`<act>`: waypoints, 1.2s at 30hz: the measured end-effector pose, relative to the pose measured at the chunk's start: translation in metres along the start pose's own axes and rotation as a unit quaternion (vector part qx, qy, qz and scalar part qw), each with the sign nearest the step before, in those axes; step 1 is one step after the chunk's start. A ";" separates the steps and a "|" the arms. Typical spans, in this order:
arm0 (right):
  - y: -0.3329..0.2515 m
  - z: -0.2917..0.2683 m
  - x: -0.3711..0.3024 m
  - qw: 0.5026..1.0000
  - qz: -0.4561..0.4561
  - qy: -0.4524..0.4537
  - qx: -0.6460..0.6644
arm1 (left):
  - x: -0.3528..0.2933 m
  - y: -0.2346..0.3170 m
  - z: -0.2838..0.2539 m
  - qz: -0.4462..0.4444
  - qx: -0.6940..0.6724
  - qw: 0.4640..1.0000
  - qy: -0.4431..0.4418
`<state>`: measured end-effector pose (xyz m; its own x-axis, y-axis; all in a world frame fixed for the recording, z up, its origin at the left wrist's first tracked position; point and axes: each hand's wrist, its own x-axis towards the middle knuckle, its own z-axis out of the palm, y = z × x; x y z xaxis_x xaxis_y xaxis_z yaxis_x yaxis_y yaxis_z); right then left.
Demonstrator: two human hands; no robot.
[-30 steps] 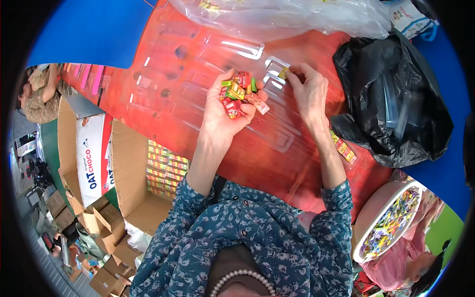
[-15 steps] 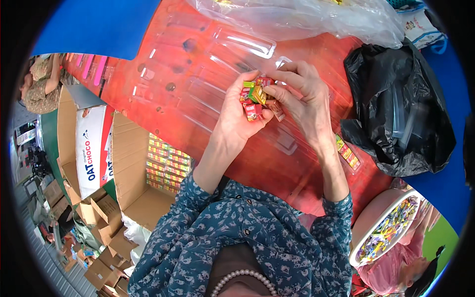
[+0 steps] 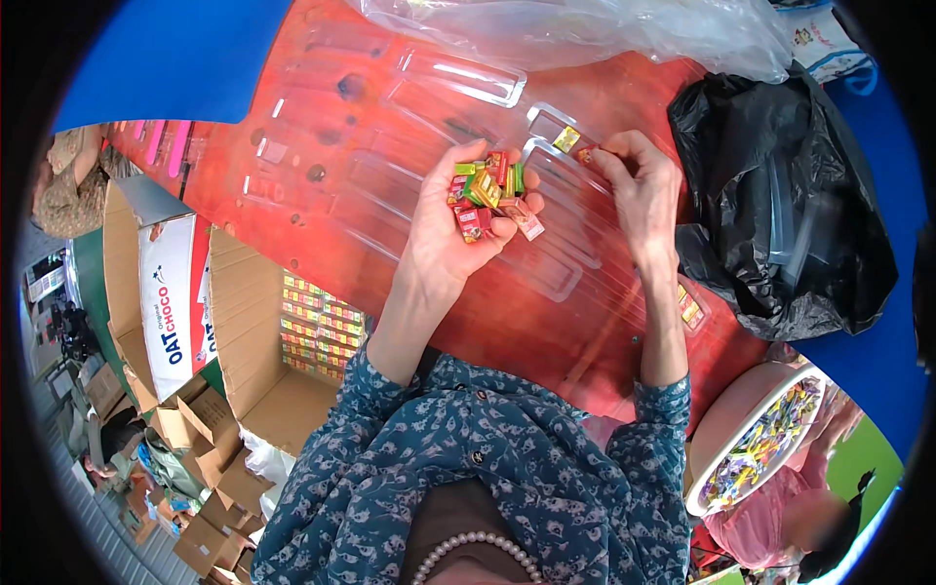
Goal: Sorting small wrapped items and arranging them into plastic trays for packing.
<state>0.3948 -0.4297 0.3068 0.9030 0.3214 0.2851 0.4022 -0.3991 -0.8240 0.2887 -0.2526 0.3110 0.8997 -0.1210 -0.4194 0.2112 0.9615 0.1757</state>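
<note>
My left hand (image 3: 441, 226) cups a cluster of tiny boxes (image 3: 481, 188) in red, yellow, green and orange-pink, its fingers curled round them. To the right, my right hand (image 3: 645, 195) pinches a tiny red box (image 3: 585, 155) between thumb and fingertips, over a clear plastic tray. One tiny yellow box (image 3: 565, 139) lies in a clear tray's slot, just left of that red box. Several clear slotted trays (image 3: 468, 78) are spread over the red tabletop (image 3: 341, 219). Under my right forearm, a partly hidden tray of tiny boxes (image 3: 690, 310) shows.
A black plastic bag (image 3: 780, 195) sits on the right; clear plastic sheeting (image 3: 585, 34) covers the far edge. At lower right is a tub of wrapped sweets (image 3: 765, 448), beside a person in pink (image 3: 760, 522). An open carton (image 3: 249, 331) at left holds rows of tiny boxes.
My right hand has moved right, away from the left hand, with a tiny red box. A yellow box now shows in the tray. My left hand has shifted slightly left.
</note>
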 end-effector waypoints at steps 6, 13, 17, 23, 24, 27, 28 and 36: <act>0.005 0.009 0.003 0.986 -0.121 0.022 -0.112 | 0.003 -0.001 0.003 -0.002 -0.010 1.000 0.000; 0.004 0.014 -0.001 0.990 -0.115 0.033 -0.069 | 0.009 -0.003 -0.001 -0.010 -0.017 1.000 -0.002; 0.001 0.024 -0.007 0.990 -0.075 0.066 -0.104 | 0.007 0.000 -0.003 -0.004 -0.015 1.000 -0.005; -0.003 0.028 -0.009 0.988 -0.043 0.096 -0.112 | 0.007 -0.001 -0.005 0.001 -0.018 1.000 -0.014; -0.004 0.029 -0.009 0.987 -0.041 0.103 -0.116 | 0.007 0.000 -0.005 -0.001 -0.022 1.000 -0.016; -0.002 0.031 -0.008 0.987 -0.037 0.112 -0.107 | 0.009 -0.001 -0.006 -0.004 -0.026 0.999 -0.020; -0.001 0.031 -0.008 0.987 -0.036 0.111 -0.108 | 0.009 -0.001 -0.007 -0.003 -0.026 0.999 -0.018; 0.001 0.027 -0.005 0.976 -0.105 0.101 -0.164 | 0.009 -0.001 -0.006 0.003 -0.019 0.999 -0.029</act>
<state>0.3867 -0.4079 0.2916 0.7941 0.2633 0.5478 0.5779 -0.6063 -0.5463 0.2949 -0.2531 0.3016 0.9214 -0.1288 -0.3666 0.1927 0.9708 0.1431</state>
